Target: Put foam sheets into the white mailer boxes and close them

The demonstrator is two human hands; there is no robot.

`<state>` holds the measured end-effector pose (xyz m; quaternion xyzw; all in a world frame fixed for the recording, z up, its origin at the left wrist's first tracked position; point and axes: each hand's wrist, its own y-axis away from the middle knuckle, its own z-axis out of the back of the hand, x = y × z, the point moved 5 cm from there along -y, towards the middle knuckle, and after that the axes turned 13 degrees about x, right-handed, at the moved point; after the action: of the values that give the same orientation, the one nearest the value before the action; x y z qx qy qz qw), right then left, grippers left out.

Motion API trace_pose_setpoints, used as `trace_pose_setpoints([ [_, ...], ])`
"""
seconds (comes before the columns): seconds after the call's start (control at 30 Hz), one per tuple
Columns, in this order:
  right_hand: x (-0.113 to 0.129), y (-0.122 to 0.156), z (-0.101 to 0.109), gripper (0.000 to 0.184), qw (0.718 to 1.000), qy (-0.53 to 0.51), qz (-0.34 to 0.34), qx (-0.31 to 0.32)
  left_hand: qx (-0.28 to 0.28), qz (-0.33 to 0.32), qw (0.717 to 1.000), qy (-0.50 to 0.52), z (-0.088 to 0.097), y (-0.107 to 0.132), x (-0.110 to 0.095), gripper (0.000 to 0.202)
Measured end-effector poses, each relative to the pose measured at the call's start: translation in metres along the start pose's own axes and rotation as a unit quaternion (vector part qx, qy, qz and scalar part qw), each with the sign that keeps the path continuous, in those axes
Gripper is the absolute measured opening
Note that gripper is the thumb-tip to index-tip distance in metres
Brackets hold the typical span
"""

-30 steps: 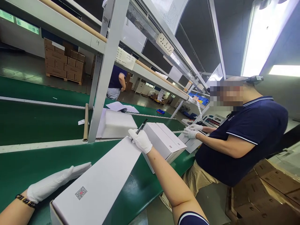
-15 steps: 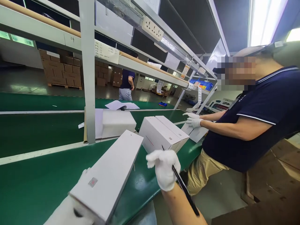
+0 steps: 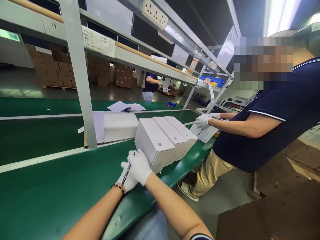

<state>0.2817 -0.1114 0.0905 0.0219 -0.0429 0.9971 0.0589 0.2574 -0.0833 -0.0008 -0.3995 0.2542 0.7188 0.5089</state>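
My right hand (image 3: 140,168), in a white glove, is closed on a black pen (image 3: 126,174) that slants down toward my left wrist. Close beside it and partly covered by it is my left hand (image 3: 127,180), also gloved, with a dark bead bracelet at the wrist; its fingers are mostly hidden. Just beyond both hands, three long white boxes stand side by side on the green work surface (image 3: 62,186). The nearest white box (image 3: 156,136) carries a small printed label, and my right hand is at its near left end; contact is unclear.
Behind the boxes lie white foam sheets (image 3: 120,125) and open papers (image 3: 125,106). A metal post (image 3: 78,76) rises from the bench at left. A co-worker (image 3: 265,116) at right handles another white box (image 3: 206,133). Brown cartons (image 3: 270,206) stand at lower right.
The white box that my left hand held now stands beside the other two, and that hand has let go of it. My right hand has moved left, beside my left hand, still with the pen.
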Motion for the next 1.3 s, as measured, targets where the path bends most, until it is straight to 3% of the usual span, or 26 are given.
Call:
trace_pose_setpoints([
  [0.17,-0.035,-0.043,-0.032,0.028,0.993,0.092,-0.068,0.040,0.041,0.050,0.993,-0.103,0.028,0.031,0.041,0.042],
  [0.27,-0.047,-0.051,-0.044,0.028,0.992,0.086,-0.077,0.040,0.034,0.108,0.984,-0.141,0.060,0.063,0.070,0.051],
  [0.4,-0.074,-0.052,-0.046,0.031,0.993,0.094,-0.074,0.026,0.015,0.176,0.968,-0.180,0.097,0.101,0.097,0.063],
  [0.57,-0.141,-0.042,-0.033,0.041,0.990,0.120,-0.078,0.014,0.035,0.224,0.937,-0.266,0.105,0.108,0.098,0.061],
  [0.67,-0.185,-0.036,-0.024,0.039,0.990,0.055,-0.129,-0.012,0.039,0.234,0.928,-0.287,0.103,0.100,0.090,0.060],
  [0.73,-0.203,-0.037,-0.017,0.039,0.985,0.017,-0.169,-0.039,0.040,0.241,0.927,-0.285,0.102,0.096,0.086,0.059],
  [0.83,-0.198,-0.058,-0.007,0.043,0.984,-0.004,-0.168,-0.065,0.032,0.245,0.932,-0.265,0.102,0.092,0.084,0.059],
  [1.1,-0.116,-0.182,0.020,0.045,0.997,-0.046,-0.054,-0.040,0.021,0.230,0.944,-0.238,0.102,0.094,0.083,0.057],
  [1.17,-0.111,-0.200,0.019,0.049,0.996,-0.063,-0.068,-0.009,0.025,0.226,0.944,-0.238,0.101,0.094,0.080,0.056],
  [1.3,-0.122,-0.210,0.017,0.032,0.989,-0.102,-0.106,0.028,0.020,0.218,0.952,-0.215,0.101,0.093,0.075,0.055],
])
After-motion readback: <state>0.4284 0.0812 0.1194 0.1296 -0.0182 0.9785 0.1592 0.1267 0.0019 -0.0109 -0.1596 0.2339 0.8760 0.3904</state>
